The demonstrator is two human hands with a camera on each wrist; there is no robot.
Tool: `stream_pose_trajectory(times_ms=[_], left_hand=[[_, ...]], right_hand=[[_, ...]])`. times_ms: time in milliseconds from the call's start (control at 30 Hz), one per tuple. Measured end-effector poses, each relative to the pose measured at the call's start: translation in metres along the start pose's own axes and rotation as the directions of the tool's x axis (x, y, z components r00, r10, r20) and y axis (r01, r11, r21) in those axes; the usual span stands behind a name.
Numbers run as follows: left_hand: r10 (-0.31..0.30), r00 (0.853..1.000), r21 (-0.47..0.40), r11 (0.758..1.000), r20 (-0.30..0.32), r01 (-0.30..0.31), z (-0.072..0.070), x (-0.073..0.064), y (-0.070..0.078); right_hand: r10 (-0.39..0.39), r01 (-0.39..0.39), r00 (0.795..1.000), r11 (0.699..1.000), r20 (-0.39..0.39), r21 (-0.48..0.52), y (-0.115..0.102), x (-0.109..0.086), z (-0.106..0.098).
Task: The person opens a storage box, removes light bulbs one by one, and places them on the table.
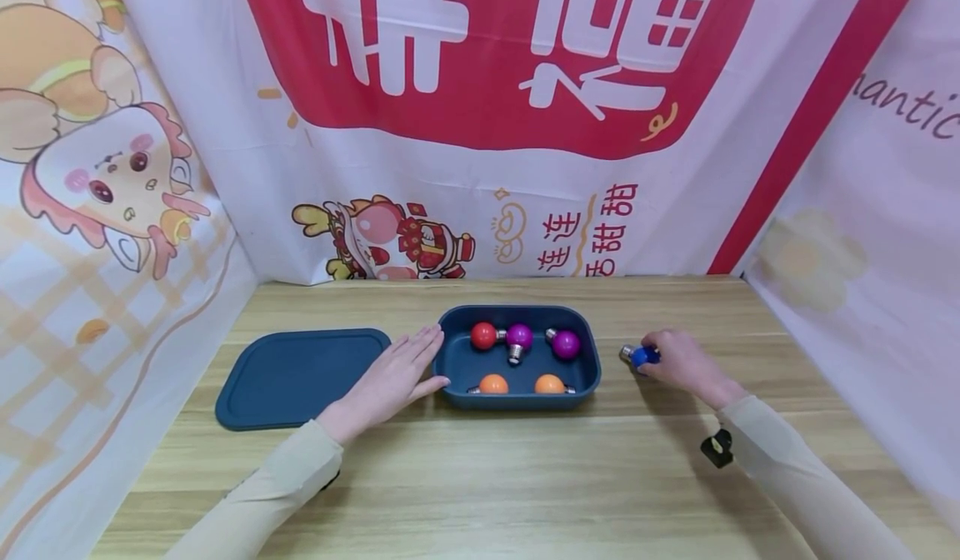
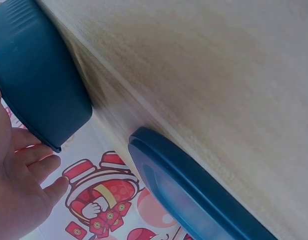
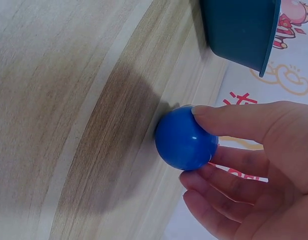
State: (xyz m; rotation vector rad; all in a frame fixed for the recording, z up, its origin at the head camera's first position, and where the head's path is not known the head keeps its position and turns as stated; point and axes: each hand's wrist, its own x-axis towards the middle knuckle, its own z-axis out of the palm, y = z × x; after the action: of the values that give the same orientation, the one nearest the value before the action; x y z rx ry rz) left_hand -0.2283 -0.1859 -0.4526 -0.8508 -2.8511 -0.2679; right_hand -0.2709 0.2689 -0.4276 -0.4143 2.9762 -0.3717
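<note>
A dark blue box [image 1: 517, 402] stands on the table, holding several small light bulbs: a red bulb [image 1: 483, 336], two purple ones and two orange ones. My left hand [image 1: 393, 381] touches the box's left side with its fingers extended; the left wrist view shows those fingers along the rim. To the right of the box, my right hand [image 1: 684, 366] pinches a blue light bulb [image 3: 184, 140] between thumb and fingers. Its metal screw base points left in the head view, and the bulb is at or close to the tabletop.
A flat dark blue lid [image 1: 300, 377] lies left of the box, near my left forearm. The wooden table [image 1: 510, 485] ends at a printed cloth backdrop [image 1: 487, 143] behind, with cloth walls on both sides.
</note>
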Motion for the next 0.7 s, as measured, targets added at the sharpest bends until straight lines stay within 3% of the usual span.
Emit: stream_pose_trajectory(times_ms=[700], left_hand=[[-0.007, 1.000, 0.006, 1.000, 0.005, 0.007, -0.0011, -0.0008, 0.0009]], right_hand=[[0.024, -0.024, 0.999, 1.000, 0.027, 0.007, -0.0061, -0.0052, -0.0055]])
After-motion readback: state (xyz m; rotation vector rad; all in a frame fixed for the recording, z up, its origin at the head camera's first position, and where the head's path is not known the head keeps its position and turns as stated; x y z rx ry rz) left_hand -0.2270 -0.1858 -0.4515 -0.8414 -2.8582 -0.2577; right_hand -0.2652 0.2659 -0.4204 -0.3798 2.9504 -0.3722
